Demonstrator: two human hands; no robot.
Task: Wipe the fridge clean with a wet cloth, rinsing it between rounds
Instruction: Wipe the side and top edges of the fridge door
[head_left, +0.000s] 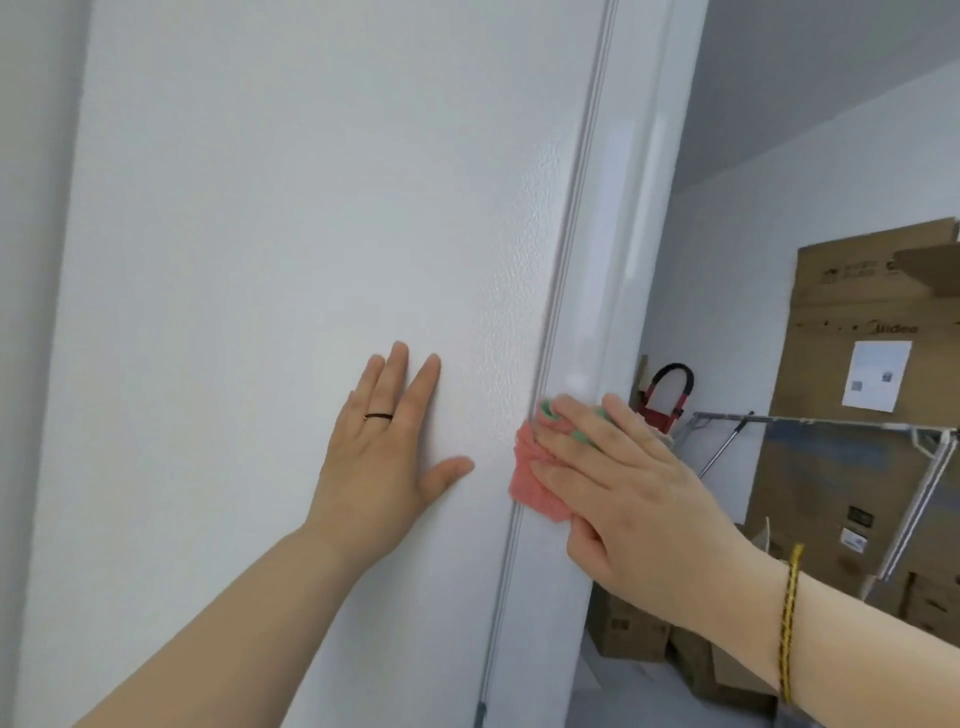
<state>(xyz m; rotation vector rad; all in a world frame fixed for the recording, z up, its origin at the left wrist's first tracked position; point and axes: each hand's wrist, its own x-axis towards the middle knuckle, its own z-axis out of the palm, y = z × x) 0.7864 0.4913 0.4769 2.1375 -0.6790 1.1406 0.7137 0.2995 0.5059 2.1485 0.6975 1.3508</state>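
Left hand (387, 457) braces flat on the fridge (291, 260), right hand (623, 483) presses the cloth (530, 480) at the door seam — best wiped along the seam, pressure even.

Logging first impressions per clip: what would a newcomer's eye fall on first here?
The pink-and-green cloth, pressed by the right hand against the vertical seam of the white fridge, centre-right. Beside it the left hand, wearing a dark ring, lies flat on the fridge panel. Cardboard boxes stack at far right.
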